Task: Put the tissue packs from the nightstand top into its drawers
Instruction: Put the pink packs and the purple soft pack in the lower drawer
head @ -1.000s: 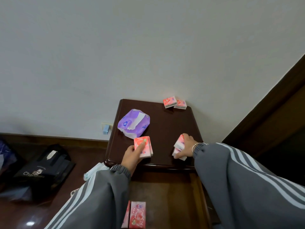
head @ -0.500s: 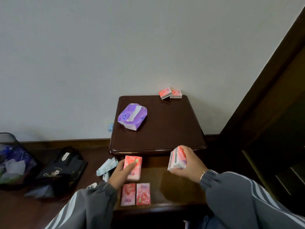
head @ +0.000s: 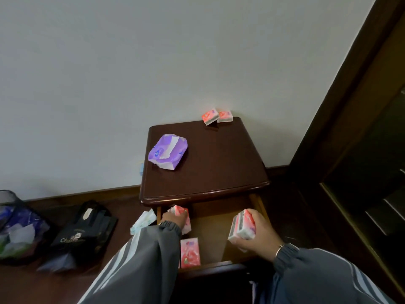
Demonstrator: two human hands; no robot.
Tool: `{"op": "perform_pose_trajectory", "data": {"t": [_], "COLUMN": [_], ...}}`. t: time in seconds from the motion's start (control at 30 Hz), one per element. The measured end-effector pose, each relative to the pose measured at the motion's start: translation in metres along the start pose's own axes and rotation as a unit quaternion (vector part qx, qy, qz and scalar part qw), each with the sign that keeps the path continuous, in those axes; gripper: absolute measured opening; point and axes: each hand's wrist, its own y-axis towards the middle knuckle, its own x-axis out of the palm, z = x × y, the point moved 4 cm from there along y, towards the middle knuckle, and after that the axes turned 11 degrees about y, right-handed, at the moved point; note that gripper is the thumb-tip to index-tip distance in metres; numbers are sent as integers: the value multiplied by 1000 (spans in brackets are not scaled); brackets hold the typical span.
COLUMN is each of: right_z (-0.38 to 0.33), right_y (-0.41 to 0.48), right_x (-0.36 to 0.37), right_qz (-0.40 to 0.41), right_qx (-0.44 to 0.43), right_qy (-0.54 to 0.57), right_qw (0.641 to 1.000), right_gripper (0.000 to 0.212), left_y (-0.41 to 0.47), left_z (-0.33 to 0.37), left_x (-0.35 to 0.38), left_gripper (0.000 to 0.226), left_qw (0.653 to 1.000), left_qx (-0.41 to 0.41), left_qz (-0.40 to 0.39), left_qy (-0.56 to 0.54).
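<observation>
Both hands are at the open wooden drawer [head: 260,207] of the dark brown wooden nightstand [head: 210,170]. The left hand [head: 173,218], coming out of a grey striped sleeve [head: 153,249], sits at the drawer's back-left corner. Its fingers are curled over a pink plastic-wrapped tissue pack [head: 182,212] and grip it. The sleeve covers much of that hand, so I cannot tell whether the pack touches the drawer floor.

Over on the right side of the drawer, the right hand [head: 260,236] has its thumb on top and its fingers curled underneath. They clamp a pink-and-white bundle of tissue packs [head: 242,226], held on edge, and it looks like two packs pressed together. A thin metal bangle [head: 279,250] shows at that wrist.

Inside the drawer a flat pink tissue pack [head: 190,252] lies near the front-left, just beside the left sleeve.

Up on the nightstand top, a soft purple tissue pack with a white flap [head: 167,151] lies towards the back left. Two small pink tissue packs [head: 210,115] sit side by side at the back edge, touching each other and close against the wall.

On the floor, a pale blue-and-white packet [head: 143,221] lies just beside the nightstand's left side. Further left are a black bag with lettering [head: 84,233] and a dark mesh bin [head: 11,200].
</observation>
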Motion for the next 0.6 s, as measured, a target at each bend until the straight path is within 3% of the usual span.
{"op": "perform_pose_trajectory", "data": {"t": [0.13, 0.3, 0.47, 0.6], "right_z": [15, 16, 13, 11], "right_y": [0, 9, 20, 25], "right_x": [1, 13, 25, 35], "right_qz": [2, -13, -35, -50], "right_qx": [14, 16, 25, 40], "right_qy": [7, 25, 25, 26], "right_qw": [1000, 999, 999, 998], "right_gripper": [101, 93, 99, 99], "left_y": [4, 11, 5, 8], "left_z": [-7, -13, -13, -21], "left_x": [16, 25, 21, 15], "left_gripper": [75, 82, 50, 58], "left_qw": [992, 973, 877, 859], "left_qx": [10, 48, 170, 185], "left_qz": [-1, 50, 202, 216], "left_qy": [128, 222, 403, 425]}}
